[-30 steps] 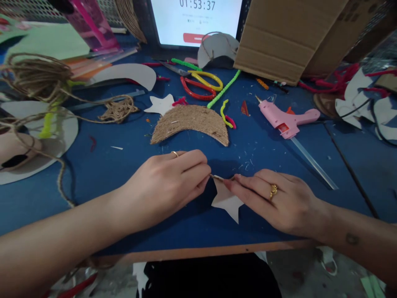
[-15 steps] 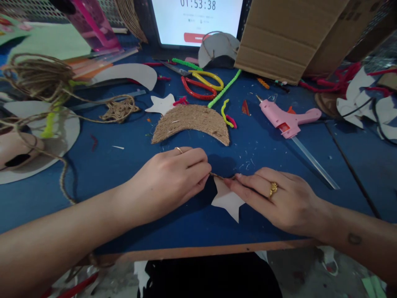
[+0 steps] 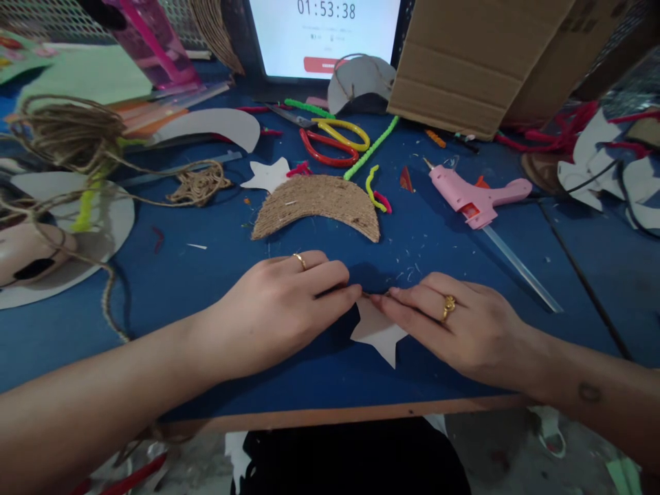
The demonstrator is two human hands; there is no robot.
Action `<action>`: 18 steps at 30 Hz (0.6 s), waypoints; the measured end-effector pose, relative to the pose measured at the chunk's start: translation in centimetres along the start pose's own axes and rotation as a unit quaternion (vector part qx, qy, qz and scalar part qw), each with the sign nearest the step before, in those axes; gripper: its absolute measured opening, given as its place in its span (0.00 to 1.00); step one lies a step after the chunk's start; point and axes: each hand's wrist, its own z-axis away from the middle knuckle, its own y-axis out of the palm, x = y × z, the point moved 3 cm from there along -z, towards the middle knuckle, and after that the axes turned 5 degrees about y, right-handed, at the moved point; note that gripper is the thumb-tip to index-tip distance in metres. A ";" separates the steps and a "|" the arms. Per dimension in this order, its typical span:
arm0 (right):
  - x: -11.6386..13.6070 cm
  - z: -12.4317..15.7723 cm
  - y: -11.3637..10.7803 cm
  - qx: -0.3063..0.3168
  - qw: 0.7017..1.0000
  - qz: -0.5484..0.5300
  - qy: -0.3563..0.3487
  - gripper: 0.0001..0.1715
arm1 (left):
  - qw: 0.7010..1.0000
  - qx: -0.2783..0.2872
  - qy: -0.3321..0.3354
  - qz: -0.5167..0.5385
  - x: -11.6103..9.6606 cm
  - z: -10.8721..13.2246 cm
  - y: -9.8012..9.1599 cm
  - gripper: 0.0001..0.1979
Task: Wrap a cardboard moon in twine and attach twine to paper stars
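Observation:
A white paper star (image 3: 380, 333) lies near the table's front edge, its upper part under my fingertips. My right hand (image 3: 454, 323) pinches the star's top edge, where a short piece of brown twine (image 3: 367, 295) runs between the two hands. With fingers pressed together, my left hand (image 3: 289, 309) grips the twine's other side, its fingertips at the star's upper left. Just beyond the hands rests a twine-covered crescent (image 3: 317, 199). Behind that lies another white star (image 3: 268, 174), and a twine-covered star (image 3: 199, 183) is to its left.
A pink glue gun (image 3: 477, 196) with a clear stick lies at the right. Scissors (image 3: 335, 141) and green pipe cleaners sit behind the crescent. At the left are a twine ball (image 3: 72, 130) and a computer mouse (image 3: 31, 253). A cardboard piece (image 3: 464, 65) stands at the back.
My left hand has shifted slightly right, its fingertips closer to my right hand, and less twine shows between them. My right hand is nearly still on the star.

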 end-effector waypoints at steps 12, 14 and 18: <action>-0.1 -0.1 -0.1 0.013 1.000 -0.003 -0.001 0.18 | 1.000 0.022 0.002 0.007 -0.4 -0.5 -0.3 0.12; -0.1 -0.2 -0.1 0.020 1.000 -0.001 0.002 0.18 | 1.000 0.015 0.006 0.012 -0.4 -0.4 -0.2 0.12; 0.0 -0.3 0.0 0.031 0.999 -0.006 0.006 0.17 | 1.000 0.002 0.010 0.023 -0.2 -0.1 0.2 0.12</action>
